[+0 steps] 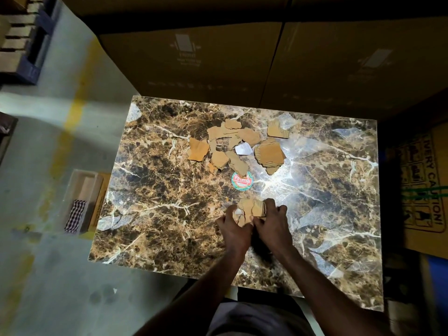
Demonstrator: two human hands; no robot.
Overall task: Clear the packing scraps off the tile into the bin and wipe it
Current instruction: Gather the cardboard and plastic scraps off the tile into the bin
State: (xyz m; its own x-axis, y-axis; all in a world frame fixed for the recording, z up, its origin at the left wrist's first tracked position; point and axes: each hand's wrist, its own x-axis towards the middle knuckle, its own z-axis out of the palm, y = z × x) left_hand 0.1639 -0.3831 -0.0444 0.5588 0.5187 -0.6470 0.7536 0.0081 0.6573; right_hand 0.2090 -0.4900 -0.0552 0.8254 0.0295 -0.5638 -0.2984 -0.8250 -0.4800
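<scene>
Both hands (254,226) clutching cardboard scraps (251,209), clear bin (81,200) holding checked cloth (75,214)

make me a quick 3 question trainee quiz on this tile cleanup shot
1. True or false: every cardboard scrap is already off the tile.
2. What are the left hand and right hand doing? A) wiping B) gathering a bundle of scraps C) resting apart
3. What round thing lies between the bundle and the loose scrap pile?

Key
1. False; a pile remains on the far half.
2. B
3. A red and green sticker.
</scene>
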